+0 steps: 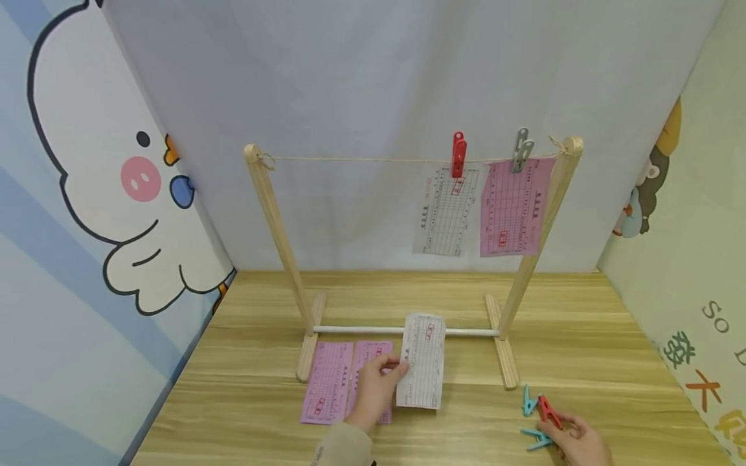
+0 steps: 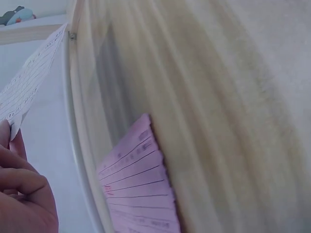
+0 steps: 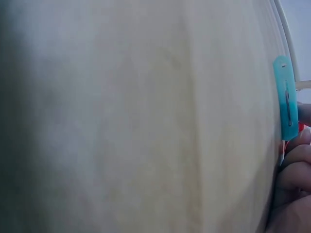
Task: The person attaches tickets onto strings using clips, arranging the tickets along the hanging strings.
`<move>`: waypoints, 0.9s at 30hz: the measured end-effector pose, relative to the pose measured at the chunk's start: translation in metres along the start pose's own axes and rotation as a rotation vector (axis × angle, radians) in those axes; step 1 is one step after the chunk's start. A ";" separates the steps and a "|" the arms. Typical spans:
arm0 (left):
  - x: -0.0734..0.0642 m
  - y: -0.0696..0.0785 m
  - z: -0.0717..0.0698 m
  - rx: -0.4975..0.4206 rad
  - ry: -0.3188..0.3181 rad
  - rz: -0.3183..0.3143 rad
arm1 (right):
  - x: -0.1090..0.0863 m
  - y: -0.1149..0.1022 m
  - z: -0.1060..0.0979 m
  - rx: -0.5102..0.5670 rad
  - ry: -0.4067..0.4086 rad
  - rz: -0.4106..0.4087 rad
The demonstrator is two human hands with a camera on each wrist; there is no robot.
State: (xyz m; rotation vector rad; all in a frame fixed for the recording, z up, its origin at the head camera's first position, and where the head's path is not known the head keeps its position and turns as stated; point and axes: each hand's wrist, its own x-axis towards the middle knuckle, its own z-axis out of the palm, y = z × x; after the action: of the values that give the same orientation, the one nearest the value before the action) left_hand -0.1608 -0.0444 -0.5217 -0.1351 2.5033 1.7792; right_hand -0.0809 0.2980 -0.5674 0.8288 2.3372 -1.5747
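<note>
My left hand [image 1: 374, 391] pinches the left edge of a white printed form [image 1: 424, 372], raised in front of the rack's white bar. In the left wrist view the form [image 2: 36, 73] slants up from the fingertips, above a pink form [image 2: 141, 189]. Low on the right, my right hand [image 1: 579, 442] pinches a red clothespin [image 1: 549, 412] between thumb and fingers. Two teal clothespins, one behind [image 1: 529, 402] and one nearer [image 1: 537, 440], lie beside it. The right wrist view shows one teal clothespin [image 3: 285, 97] near the fingers, which mostly hide the red one.
A wooden rack [image 1: 274, 233] carries a string [image 1: 350, 159]. From its right part hang a white form [image 1: 445, 220] under a red clothespin [image 1: 458, 155] and a pink form [image 1: 513, 210] under a grey clothespin [image 1: 520, 152]. Two pink forms [image 1: 328, 382] lie on the table's left.
</note>
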 end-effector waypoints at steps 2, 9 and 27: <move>0.001 0.004 -0.003 -0.008 0.001 0.003 | 0.001 0.001 -0.001 -0.003 0.010 -0.001; 0.001 0.017 -0.014 -0.010 0.006 -0.001 | -0.002 -0.002 0.000 0.092 0.080 0.012; 0.012 0.038 -0.036 0.001 0.032 0.062 | -0.001 -0.005 -0.005 0.446 0.029 0.122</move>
State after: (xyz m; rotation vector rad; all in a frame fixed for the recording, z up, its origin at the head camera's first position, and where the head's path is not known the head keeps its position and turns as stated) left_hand -0.1769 -0.0661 -0.4761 -0.0879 2.5570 1.8127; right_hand -0.0821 0.3011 -0.5614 1.0649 1.9304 -2.0729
